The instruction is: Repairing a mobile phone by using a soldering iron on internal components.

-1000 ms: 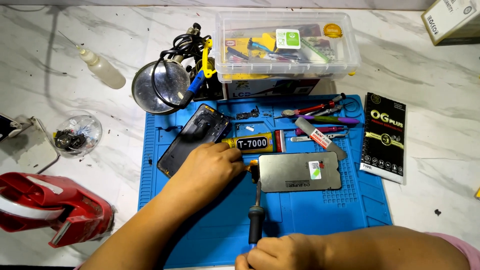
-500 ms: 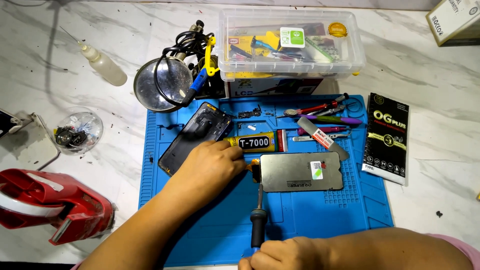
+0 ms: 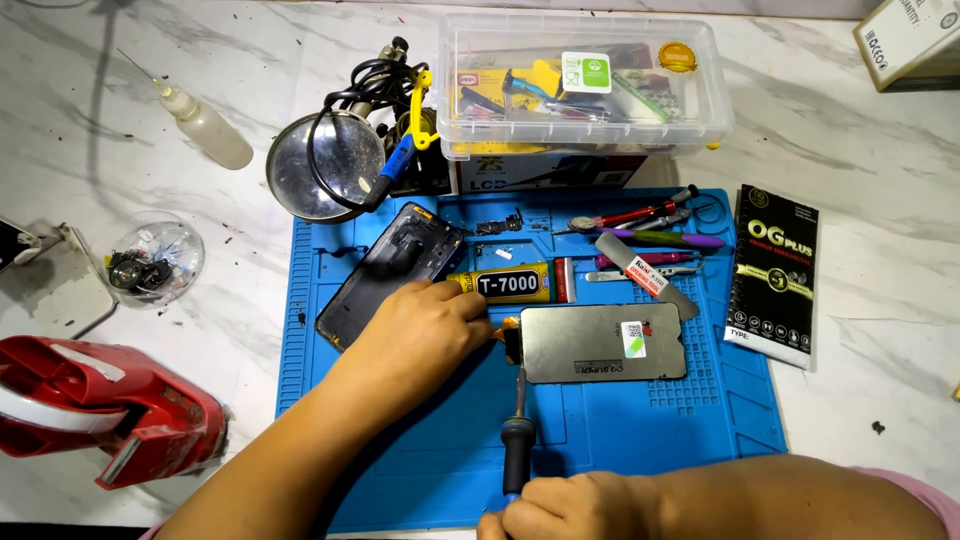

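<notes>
Clenched, the right hand [image 3: 565,505] grips a black-handled tool [image 3: 518,440] aimed at the screen panel [image 3: 603,342], which lies apart from the phone frame [image 3: 392,268]; the left hand [image 3: 425,335] pins the panel's edge.

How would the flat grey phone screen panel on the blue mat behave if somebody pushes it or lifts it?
The flat grey phone screen panel looks thin and wide, so it is probably light and would slide rather than roll on the blue mat. Being so thin, it may flex and crack if lifted by one corner. The small orange ribbon at its left edge seems floppy and easily torn.
</notes>
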